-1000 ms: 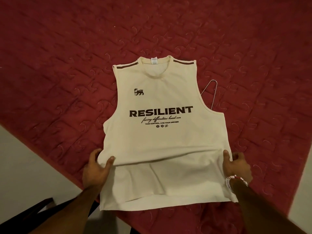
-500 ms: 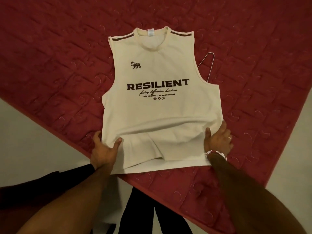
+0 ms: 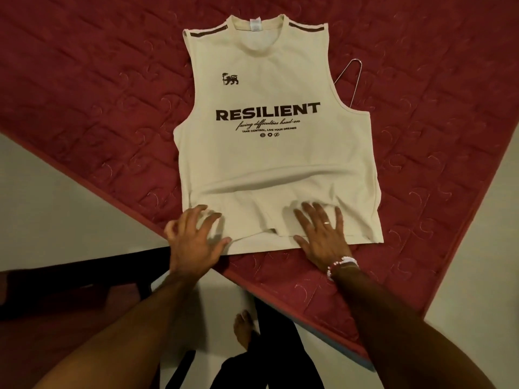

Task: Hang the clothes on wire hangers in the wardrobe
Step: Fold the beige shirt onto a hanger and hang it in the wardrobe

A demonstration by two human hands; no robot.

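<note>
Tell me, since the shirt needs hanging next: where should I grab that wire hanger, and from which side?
Pinch the wire hanger at its bare rounded end, the only part showing; the rest is hidden by the cream tank top. Come from the right with the right hand, probably easiest since that end pokes out beside the armhole on that side.

A bed [image 3: 438,248] with a dark red quilted cover [image 3: 84,80] fills most of the view; pale plain floor [image 3: 56,197] shows beside it, under dim warm light.
</note>
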